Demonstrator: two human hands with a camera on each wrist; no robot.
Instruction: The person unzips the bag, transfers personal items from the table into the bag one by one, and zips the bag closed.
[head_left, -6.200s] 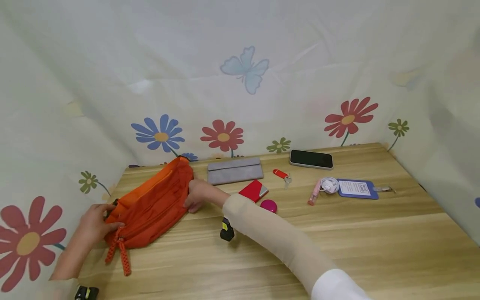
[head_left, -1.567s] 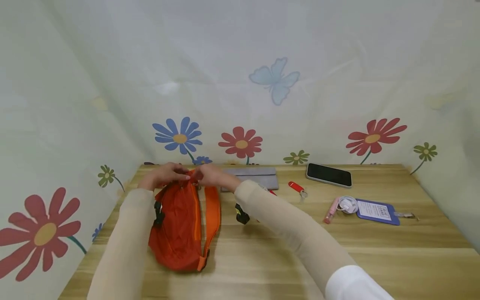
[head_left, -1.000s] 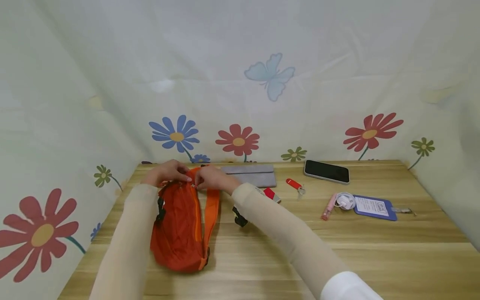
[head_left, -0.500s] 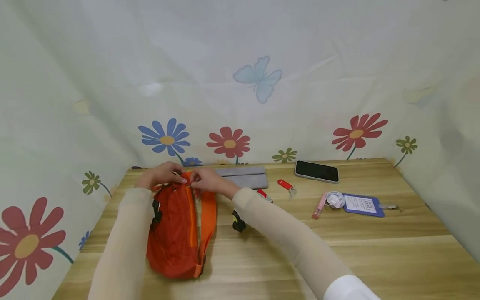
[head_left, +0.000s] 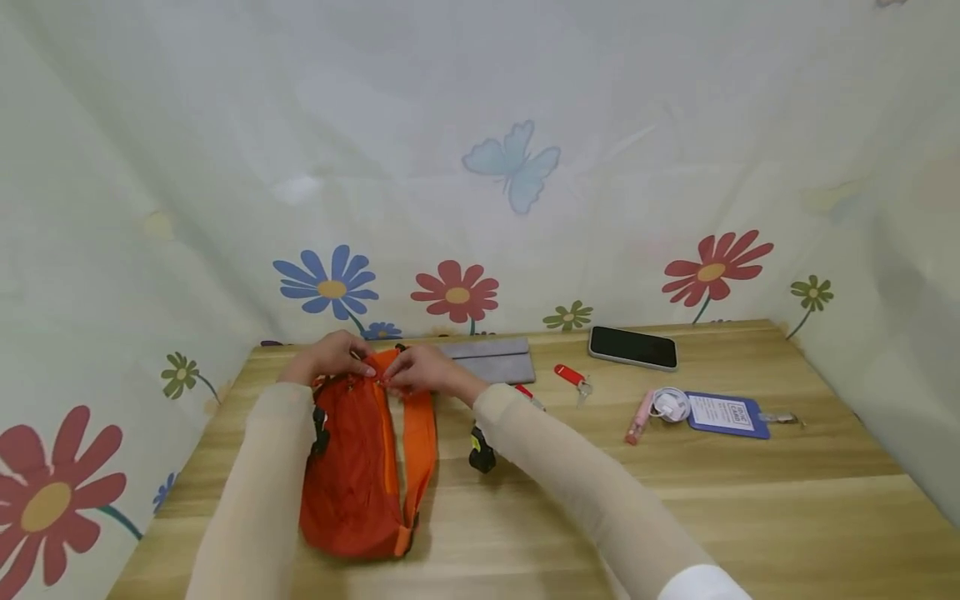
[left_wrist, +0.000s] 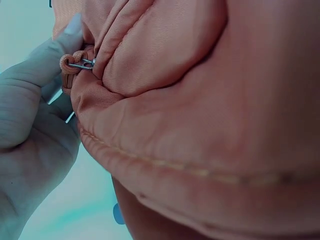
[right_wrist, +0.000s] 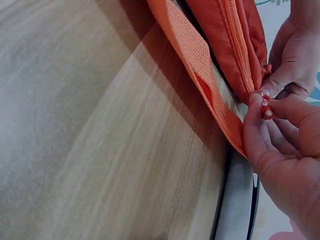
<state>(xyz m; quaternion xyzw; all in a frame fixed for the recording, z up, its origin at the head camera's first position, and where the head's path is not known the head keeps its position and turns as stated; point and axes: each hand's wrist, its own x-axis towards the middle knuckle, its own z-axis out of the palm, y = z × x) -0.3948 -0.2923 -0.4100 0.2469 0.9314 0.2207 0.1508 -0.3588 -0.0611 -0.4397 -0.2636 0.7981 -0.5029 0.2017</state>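
An orange-red waist bag (head_left: 348, 475) lies lengthwise on the table, its orange strap (head_left: 420, 442) along the right side. At its far end my left hand (head_left: 333, 357) pinches the bag fabric between thumb and fingers. Right beside it, my right hand (head_left: 426, 371) pinches the red cord of a zipper pull (right_wrist: 266, 107) between thumb and forefinger. The orange zipper (right_wrist: 237, 40) runs down from there along the bag's edge. In the left wrist view another corded zipper pull (left_wrist: 75, 62) sits by the left thumb.
Behind my right hand lies a grey wallet (head_left: 491, 358), with a red card holder (head_left: 525, 392) partly hidden by the sleeve. Further right are keys with a red tag (head_left: 573, 377), a phone (head_left: 632, 347), a pink tube (head_left: 639, 418), a coiled white cable (head_left: 670, 405) and a blue badge holder (head_left: 727, 414).
Earlier the bag lay slantwise, held at both ends with its mouth open. It has since turned lengthwise, and both hands have come together at its far end. In the last second they barely move.
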